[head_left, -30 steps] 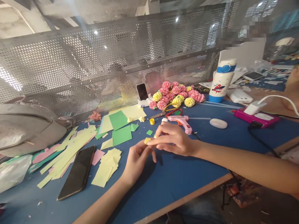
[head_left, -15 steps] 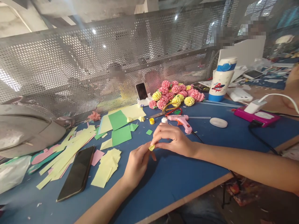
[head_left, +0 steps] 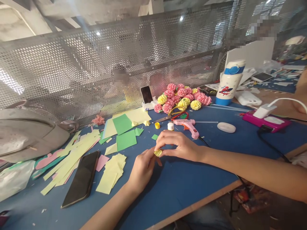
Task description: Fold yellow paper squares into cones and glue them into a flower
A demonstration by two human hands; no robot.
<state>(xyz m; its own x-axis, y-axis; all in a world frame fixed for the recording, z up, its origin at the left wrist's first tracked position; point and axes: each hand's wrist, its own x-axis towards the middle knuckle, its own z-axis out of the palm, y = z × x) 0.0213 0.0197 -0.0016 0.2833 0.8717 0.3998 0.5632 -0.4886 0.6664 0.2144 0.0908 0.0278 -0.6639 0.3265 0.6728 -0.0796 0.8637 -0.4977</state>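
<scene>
I'm seeing L hand (head_left: 142, 167) & R hand (head_left: 179, 145) both pinching the yellow folded paper (head_left: 157, 153) betw. them, just over the worktop (head_left: 187, 188); R hand coming from above-right.

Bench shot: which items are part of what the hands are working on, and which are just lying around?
In use: left hand and right hand, both pinching the folded yellow paper piece; likely also the cut yellow squares and finished paper flowers.
Lying about: black phone, glue gun, scissors, water bottle, pink box; none touched.
</scene>
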